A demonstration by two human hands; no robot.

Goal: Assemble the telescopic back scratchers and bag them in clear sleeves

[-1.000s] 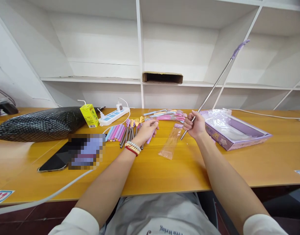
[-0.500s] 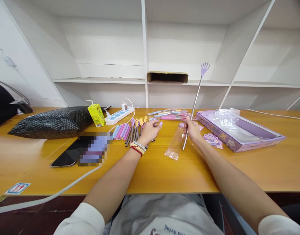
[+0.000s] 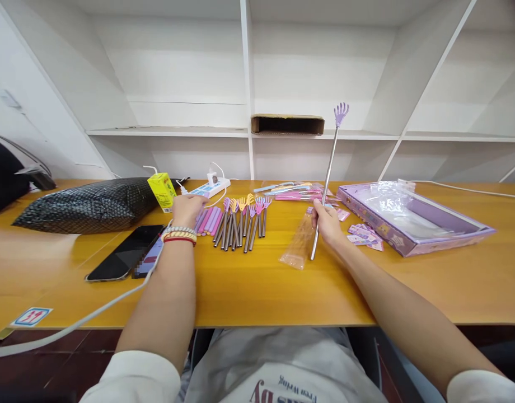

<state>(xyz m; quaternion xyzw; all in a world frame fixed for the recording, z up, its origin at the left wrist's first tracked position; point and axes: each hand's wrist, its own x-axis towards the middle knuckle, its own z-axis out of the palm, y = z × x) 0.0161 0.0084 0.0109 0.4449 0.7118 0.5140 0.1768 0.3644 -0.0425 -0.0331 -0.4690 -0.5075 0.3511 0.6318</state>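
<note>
My right hand [image 3: 328, 223] is closed around the metal rod of a back scratcher [image 3: 331, 162], held nearly upright with its purple claw head at the top. Beneath that hand lies a clear plastic sleeve [image 3: 297, 246]. My left hand [image 3: 188, 211] is at the left end of a row of pink and purple handle grips [image 3: 209, 220]. Its fingers are drawn together and mostly hidden, so what they hold is unclear. Between my hands several back scratchers [image 3: 240, 224] with purple and yellow claws lie side by side, metal rods toward me.
Bagged scratchers [image 3: 291, 191] lie at the back. On the right are printed cards [image 3: 365, 235] and a purple box [image 3: 434, 246]. To the left are phones [image 3: 123, 254], a yellow drink carton [image 3: 161, 190], a power strip [image 3: 215, 186] and a black bubble-wrap parcel [image 3: 89, 207]. A white cable [image 3: 93, 309] crosses the front left.
My left hand has moved left, from over the scratchers to the handle grips; a purple piece showed at its fingertips before. My right hand still holds the back scratcher almost in place.
</note>
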